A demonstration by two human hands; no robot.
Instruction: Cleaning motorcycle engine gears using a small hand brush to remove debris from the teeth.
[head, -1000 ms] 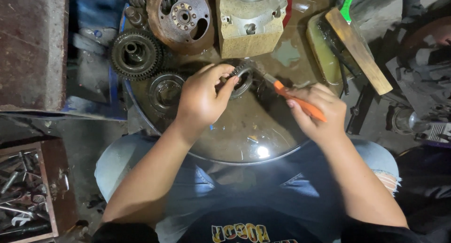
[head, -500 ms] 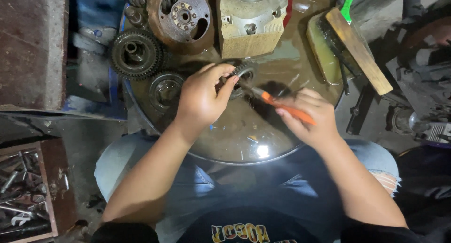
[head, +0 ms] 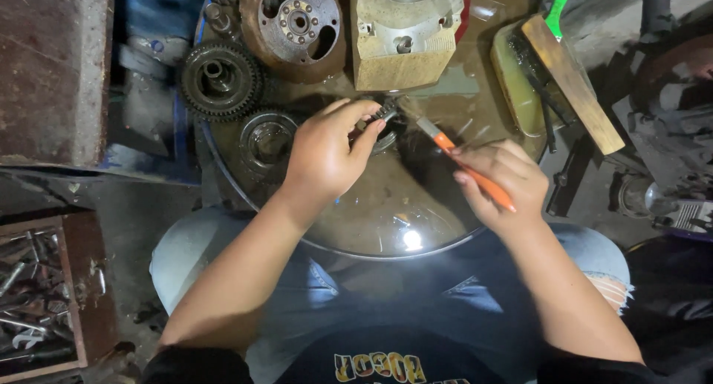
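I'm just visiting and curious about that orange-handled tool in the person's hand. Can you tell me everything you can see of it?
The orange-handled tool is slim and straight, with a bright orange grip that looks like plastic and a short grey metal end. The right hand holds it slanted, metal tip up and to the left, toward the small metal ring part that the left hand pinches over the round oily tray. Whether the tip touches that part cannot be told. Most of the handle is hidden inside the fist.

Counted on the round tray (head: 445, 232): two hands, left (head: 323, 157) and right (head: 497, 180), one orange-handled tool (head: 464, 161), two toothed gears (head: 221, 79) (head: 267, 139), one rusty disc (head: 293, 24), one metal block (head: 405, 35), one wooden-handled brush (head: 572, 79).
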